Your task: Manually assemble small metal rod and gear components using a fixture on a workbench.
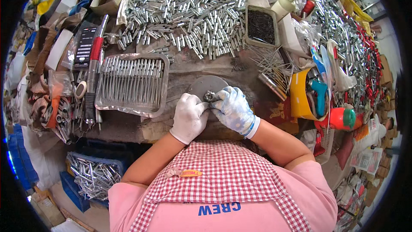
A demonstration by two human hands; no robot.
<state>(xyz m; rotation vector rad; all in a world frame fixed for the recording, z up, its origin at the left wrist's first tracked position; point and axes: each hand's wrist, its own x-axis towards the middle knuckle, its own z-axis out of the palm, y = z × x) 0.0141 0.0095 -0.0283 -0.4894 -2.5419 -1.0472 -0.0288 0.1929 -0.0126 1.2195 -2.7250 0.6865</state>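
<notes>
Over the workbench (182, 72), gloved hands (235, 111) pinch a small, dark, roundish piece (210, 96).

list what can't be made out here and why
- Head: full outline of the part, partly hidden by the right hand.
- Head: near edge of the disc, behind it and the left hand.
- Head: far end of the pile, cut by the upper edge.
- Head: bits in the tin, too small.

Free bench (184, 69) beyond grey disc (207, 85), between metal tray (162, 88) and thin rods (270, 65)
</notes>
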